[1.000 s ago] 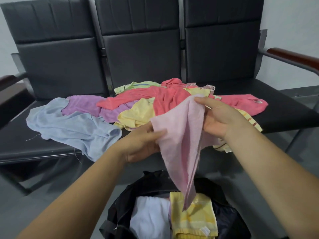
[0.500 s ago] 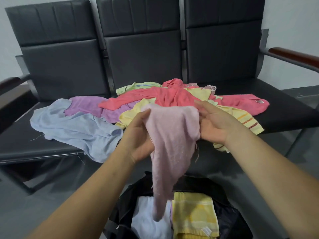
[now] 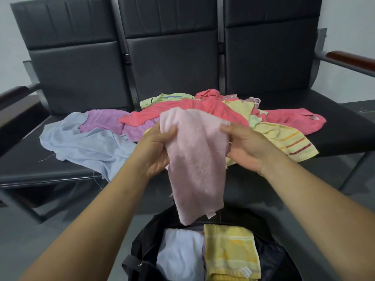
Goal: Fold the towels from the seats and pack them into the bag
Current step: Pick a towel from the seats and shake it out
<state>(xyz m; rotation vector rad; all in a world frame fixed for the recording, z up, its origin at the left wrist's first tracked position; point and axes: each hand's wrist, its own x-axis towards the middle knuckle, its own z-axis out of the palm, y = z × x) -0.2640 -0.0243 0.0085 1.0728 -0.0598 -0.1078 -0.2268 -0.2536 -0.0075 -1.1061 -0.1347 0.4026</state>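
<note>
Left hand (image 3: pixel 156 151), right hand (image 3: pixel 245 149) grip pink towel (image 3: pixel 194 159) top; hangs vertical (tail seemingly above bag (image 3: pixel 140 247)).

A pale wall (image 3: pixel 351 21) fills the far background. A dark brown wooden right armrest (image 3: pixel 353 59) shows far right, and a left armrest (image 3: pixel 12 96) sits far left. Grey floor (image 3: pixel 36 246) spreads near left.

1. The head camera looks from the person's own head, above and behind both forearms (image 3: pixel 91 220), which enter from the bottom corners.
2. It faces forward and down at the row of black seats (image 3: pixel 172 63), backrests filling the top.
3. It is close: the left hand (image 3: pixel 156 147) and right hand (image 3: pixel 245 147), gripping a pale pink towel (image 3: pixel 194 155), sit mid-frame; the open black bag (image 3: pixel 142 250) lies under the lens at the bottom edge.
</note>
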